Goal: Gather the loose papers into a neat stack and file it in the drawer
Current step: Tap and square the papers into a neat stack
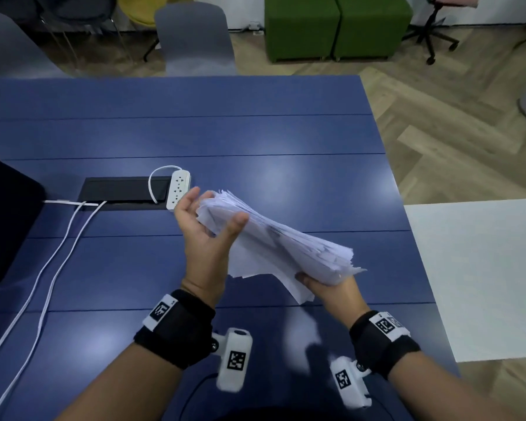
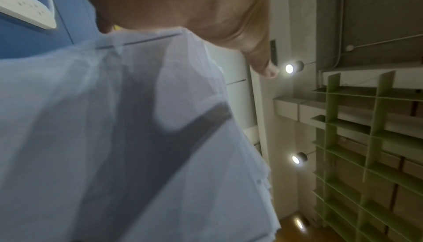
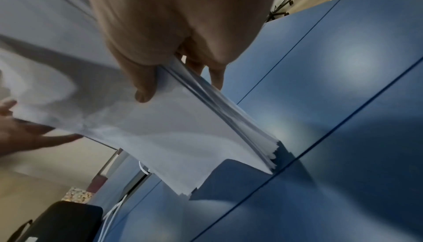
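Blue table [image 1: 255, 132]: a wide slatted top that fills most of the head view; a white surface [image 1: 480, 268] adjoins its right edge, and a grey chair [image 1: 195, 38] stands at its far side.

Dark object [image 1: 3, 214]: rests at the left edge of the table; its identity cannot be determined from these views.

Black cable tray [image 1: 122, 192]: recessed in the table top left of centre, with white cables [image 1: 52, 268] running from it toward the near-left corner.

Stack of papers [image 1: 280, 244]: a thick sheaf of white sheets held in the air above the middle of the table, tilted, its far end higher and to the left, its near end lower and to the right. The edges are ragged and not aligned; single sheets protrude at the lower corner.

Left hand [image 1: 205, 229]: palm turned toward the far end of the stack, fingers fairly straight and spread behind the sheets, thumb lying across the front of them. The wrist view is blurred, so contact of the fingertips is probable but not certain.

Right hand [image 1: 328, 288]: grips the near end of the stack, thumb pressed on one face and fingers curled beneath the other, as the right wrist view shows.

Power strip [image 1: 179, 189]: white, lying on the table just beyond the left hand, beside the tray.
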Motion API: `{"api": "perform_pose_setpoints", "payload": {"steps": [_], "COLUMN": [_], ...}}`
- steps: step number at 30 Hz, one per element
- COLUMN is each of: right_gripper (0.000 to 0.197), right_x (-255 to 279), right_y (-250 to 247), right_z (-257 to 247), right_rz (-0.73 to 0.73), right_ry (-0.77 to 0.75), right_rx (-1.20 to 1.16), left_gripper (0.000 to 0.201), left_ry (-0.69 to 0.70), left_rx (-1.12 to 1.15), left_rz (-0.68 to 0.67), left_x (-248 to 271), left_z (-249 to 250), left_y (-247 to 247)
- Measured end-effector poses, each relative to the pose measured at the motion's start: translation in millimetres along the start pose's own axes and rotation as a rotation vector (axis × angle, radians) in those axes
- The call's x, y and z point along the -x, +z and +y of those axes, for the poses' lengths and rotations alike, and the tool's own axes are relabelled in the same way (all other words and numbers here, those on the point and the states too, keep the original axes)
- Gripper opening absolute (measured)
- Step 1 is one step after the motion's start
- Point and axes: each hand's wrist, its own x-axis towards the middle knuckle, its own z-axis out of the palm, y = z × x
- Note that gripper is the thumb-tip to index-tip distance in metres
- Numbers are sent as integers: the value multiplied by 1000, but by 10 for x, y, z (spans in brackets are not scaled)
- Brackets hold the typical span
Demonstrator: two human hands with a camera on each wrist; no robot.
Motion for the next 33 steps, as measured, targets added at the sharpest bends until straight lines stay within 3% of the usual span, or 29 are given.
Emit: {"api": "perform_pose_setpoints", "payload": {"steps": [5,11,13,16,20,23,26,30,33], "right_gripper": [33,38,45,54,29,33,40,40,53], "right_x": [110,242,259,270,307,319,317,311,318], "right_y": [-35,-33,-28,-31,-30,0,17,-15,-74], "right_z": [106,164,149,56,31,54,88,141,80], "right_rz": [-32,6,1,-1,15,-5,-7,-38,-62], "right_ry": [-85,-37,-44,-68,-102,-67,-82,-50,-22], "right_rx": [16,-57,-71,-123,-72,15,18,-20,4], "left_gripper": [105,52,43,66,112,118,101,55,27], "left_ry": [1,40,35,14,103,117,128,212,162], "left_rx": [-112,-85,-81,-47,-301,-358,-355,-400,-285], "left_rz": [67,63,94,50,-175,-114,-64,-59,20], "left_x": [9,-71,-107,-94,33,86,47,-59,-170], "left_z": [-25,16,21,63,68,46,41,52,101], "left_y": [170,73,25,-9,62,181,235,143,94]}}
